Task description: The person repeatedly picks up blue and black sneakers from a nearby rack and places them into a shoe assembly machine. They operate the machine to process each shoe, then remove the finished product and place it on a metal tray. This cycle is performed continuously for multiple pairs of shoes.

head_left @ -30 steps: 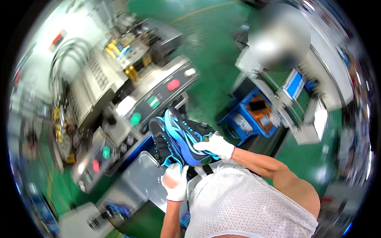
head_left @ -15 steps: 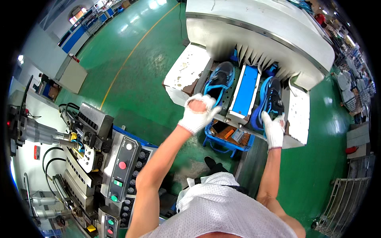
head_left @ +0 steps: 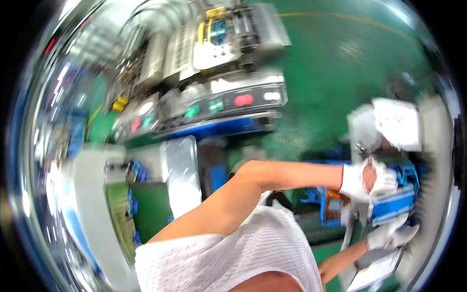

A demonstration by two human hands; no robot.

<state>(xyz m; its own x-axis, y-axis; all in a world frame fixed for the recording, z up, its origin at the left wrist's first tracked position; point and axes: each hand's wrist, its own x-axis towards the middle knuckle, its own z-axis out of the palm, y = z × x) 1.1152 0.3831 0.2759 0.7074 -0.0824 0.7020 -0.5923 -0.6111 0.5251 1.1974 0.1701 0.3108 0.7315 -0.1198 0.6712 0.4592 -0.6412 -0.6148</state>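
My left hand (head_left: 368,181), in a white glove with a bare patch on its back, is at the mouth of the white machine. Just beyond its fingers lies a blue and dark sports shoe (head_left: 407,176); blur hides whether they touch it. Below it, my gloved right hand (head_left: 390,234) is at the other side of the blue-topped centre strip (head_left: 393,204). Its thumb and fingers look apart, and I make out no shoe between them. The second shoe cannot be made out.
A blue basket (head_left: 323,207) holding small items stands under the machine's front. At the upper left is a machine with a button panel (head_left: 228,101). A pale machine with blue items (head_left: 92,204) is at the left. The floor (head_left: 316,73) is green.
The view has swung left, so the shoe machine now sits at the right edge and the button panel lies across the top. My right hand's fingers have spread; the shoe beside it is lost from sight.
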